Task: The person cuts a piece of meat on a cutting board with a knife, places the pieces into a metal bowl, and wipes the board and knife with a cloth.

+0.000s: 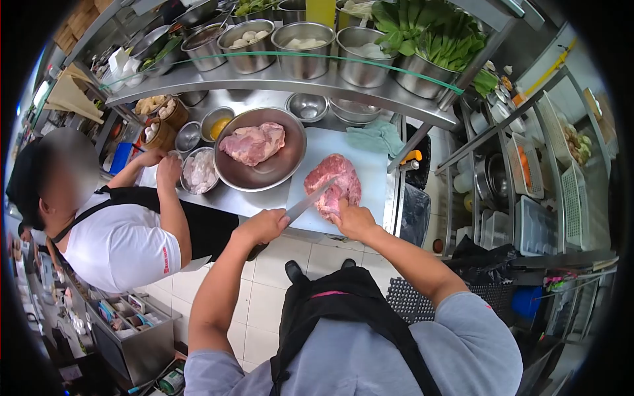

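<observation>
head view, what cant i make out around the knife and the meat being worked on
- Knife handle: head view, covered by the left hand.
- Underside of the meat: head view, faces down on the cutting board.
- How the right hand grips: head view, its own back hides part of the fingers.
- Lettering on the co-worker's sleeve: head view, too small to read.

Leafy greens (432, 33) top a metal pot (422, 80) on the shelf (277, 84); carrots (525, 166) lie in a white basket (537, 173) on the rack (477, 142).
</observation>
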`<state>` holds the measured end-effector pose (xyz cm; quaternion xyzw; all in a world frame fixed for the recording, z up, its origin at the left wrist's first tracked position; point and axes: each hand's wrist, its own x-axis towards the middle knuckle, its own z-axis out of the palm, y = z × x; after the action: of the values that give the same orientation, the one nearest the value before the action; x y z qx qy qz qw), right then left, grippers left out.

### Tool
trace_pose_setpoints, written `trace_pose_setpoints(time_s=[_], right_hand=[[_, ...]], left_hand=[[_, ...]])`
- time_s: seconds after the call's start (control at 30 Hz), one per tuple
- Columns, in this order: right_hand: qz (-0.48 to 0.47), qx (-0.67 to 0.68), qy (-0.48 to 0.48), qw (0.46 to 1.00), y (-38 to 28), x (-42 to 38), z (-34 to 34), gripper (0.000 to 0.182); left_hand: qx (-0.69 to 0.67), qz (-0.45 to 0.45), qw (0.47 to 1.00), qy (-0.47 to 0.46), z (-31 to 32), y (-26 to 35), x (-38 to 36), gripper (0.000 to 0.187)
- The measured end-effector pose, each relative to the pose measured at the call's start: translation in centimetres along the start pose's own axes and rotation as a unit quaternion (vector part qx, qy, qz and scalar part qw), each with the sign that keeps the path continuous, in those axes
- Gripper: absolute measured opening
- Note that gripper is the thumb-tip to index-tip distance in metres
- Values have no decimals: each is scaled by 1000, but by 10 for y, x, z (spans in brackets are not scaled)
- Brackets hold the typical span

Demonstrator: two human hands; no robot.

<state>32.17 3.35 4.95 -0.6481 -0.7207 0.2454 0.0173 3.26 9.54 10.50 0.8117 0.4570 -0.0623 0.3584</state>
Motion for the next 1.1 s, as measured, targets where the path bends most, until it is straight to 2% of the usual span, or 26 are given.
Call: trace_pose_setpoints(time_s=[0.07,0.13,0.17,0.2,0.37,0.43,0.5,0.57,0.67,0.8,0.9,1.0,1.1], right_hand=[[9,-3,8,1000,0,-2,12,60],[3,-12,27,1000,0,-2,19,50],[12,-15,29,999,0,-2,23,50],[16,-14,37,999,-1,-3,25,46],[47,-27,37,998,-9,-5,27,38],[82,-28,50,995,0,-1,29,36],[80,-22,66,994,2,-2,26,34],[80,-12,86,993,-1,-2,20,32],[59,-9,65,996,-13,-4,22,32],[37,-29,36,998,-24,-4,16,32],[41,-42,22,998,-18,-4,8,33],[49,-46,12,998,-2,-3,1,36],[36,-28,16,999,0,-5,7,38]], left_hand=[[13,30,999,-23,-12,-8,14,34],[-16,-5,996,-92,-30,2,23,34],[-17,40,996,-74,-21,-11,37,36],[-18,48,996,-77,-21,-9,43,36],[-26,3,993,-117,-22,23,72,37],[-24,26,992,-118,-11,10,71,37],[-21,48,992,-118,-4,0,55,37],[-36,-24,993,-108,-12,3,18,37],[-58,-42,993,-97,-5,7,2,36],[-65,-11,997,-36,32,20,42,37],[-91,-33,994,-40,33,28,50,34],[-75,-8,996,-41,42,11,19,37],[-133,-59,987,-72,41,19,-17,37]])
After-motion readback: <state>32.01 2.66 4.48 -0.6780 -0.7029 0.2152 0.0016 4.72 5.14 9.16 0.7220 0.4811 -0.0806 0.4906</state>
